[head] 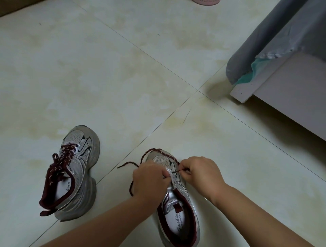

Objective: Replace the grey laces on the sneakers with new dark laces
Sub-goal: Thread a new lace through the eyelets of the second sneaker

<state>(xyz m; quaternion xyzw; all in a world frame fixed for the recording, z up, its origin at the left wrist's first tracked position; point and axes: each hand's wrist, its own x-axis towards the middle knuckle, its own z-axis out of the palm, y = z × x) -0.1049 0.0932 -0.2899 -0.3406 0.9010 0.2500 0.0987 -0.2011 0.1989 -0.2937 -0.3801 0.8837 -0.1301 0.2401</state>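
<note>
Two silver sneakers with dark red lining stand on the tiled floor. The left sneaker [77, 174] is laced and tied with a dark red speckled lace [62, 159]. The right sneaker [178, 204] lies between my hands, toe pointing away. A dark red lace [155, 151] loops around its toe, with one loose end trailing left on the floor. My left hand [150, 178] grips the shoe's left eyelet side. My right hand [201, 173] pinches the lace tip at an eyelet on the right side.
A grey padded bed corner [255, 52] with a white board base [282, 91] stands at the right. Part of a pink slipper [206, 2] shows at the top edge. Pale floor tiles [123, 79] spread ahead.
</note>
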